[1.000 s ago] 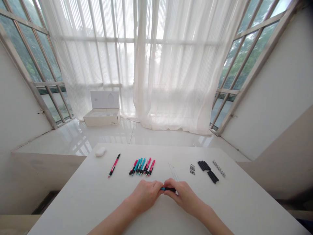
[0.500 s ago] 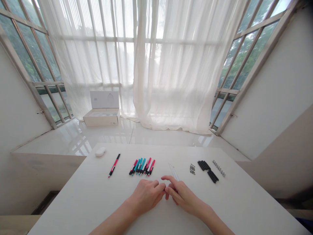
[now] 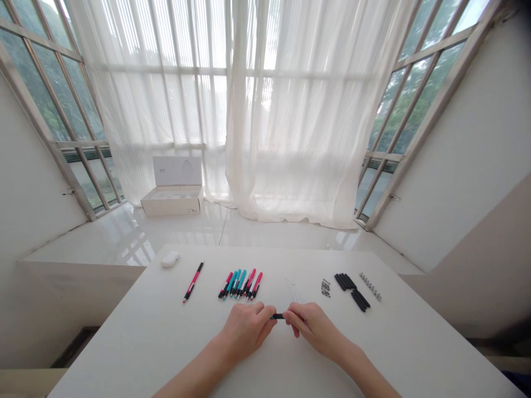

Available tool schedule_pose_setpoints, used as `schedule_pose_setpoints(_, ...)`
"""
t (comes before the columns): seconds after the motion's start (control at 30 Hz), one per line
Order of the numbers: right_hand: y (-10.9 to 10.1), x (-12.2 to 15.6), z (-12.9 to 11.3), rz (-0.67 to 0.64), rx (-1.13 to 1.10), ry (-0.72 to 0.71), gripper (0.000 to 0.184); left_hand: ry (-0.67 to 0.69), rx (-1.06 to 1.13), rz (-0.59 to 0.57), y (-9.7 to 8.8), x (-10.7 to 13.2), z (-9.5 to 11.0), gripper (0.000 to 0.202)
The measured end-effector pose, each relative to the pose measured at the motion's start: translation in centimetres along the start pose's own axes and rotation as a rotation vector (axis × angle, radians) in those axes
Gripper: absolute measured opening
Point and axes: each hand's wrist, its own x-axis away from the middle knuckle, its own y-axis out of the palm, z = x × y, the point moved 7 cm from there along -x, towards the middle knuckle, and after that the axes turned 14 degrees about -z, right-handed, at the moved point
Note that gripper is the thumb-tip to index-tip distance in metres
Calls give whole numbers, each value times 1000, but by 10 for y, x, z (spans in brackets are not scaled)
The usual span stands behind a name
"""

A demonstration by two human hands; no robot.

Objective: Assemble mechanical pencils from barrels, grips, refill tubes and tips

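Note:
My left hand [image 3: 245, 329] and my right hand [image 3: 316, 327] meet over the near middle of the white table [image 3: 136, 337]. Between their fingertips they pinch a short pen [image 3: 278, 316], of which only a black stretch shows. Both hands are closed on it. Just beyond them lie thin clear refills [image 3: 294, 290]. A row of several pink and teal pens [image 3: 241, 283] lies behind my left hand, and a single pink pen [image 3: 193, 281] sits further left.
To the right lie small dark tips [image 3: 326, 287], black pen caps [image 3: 352, 288] and a line of small metal springs [image 3: 370, 286]. A white case [image 3: 170, 258] rests at the table's far left. An open white box [image 3: 175, 193] stands on the floor by the curtain.
A second ago both hands gripped the pen with teal showing. Half a second ago my right fingers opened and lifted. Now they pinch the black end again.

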Motion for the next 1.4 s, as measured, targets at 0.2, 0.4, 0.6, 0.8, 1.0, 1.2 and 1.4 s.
schedule_pose_setpoints(0.2,-3,3,-6,45,11,-46,20,-50,-27,-21,2,-2,-2,17)
schedule_pose_setpoints(0.4,-4,3,-3,9,29,-15,28,-59,32,-42,2,-2,-4,9)
schedule_pose_setpoints(0.6,-3,2,-3,17,61,-21,31,-48,-7,-91,4,-4,-4,9)
schedule_pose_setpoints(0.8,-6,4,-6,45,52,-33,18,-68,-12,-97,5,-3,-4,11)
schedule_pose_setpoints(1.0,-7,6,-7,32,90,-39,28,-44,-11,-84,3,-3,-3,10)
schedule_pose_setpoints(1.2,-34,9,10,175,66,-32,37,-26,-9,-61,2,-4,-2,13)
schedule_pose_setpoints(1.4,-113,56,85,679,239,397,42,-22,-4,-48,1,-3,-1,16)
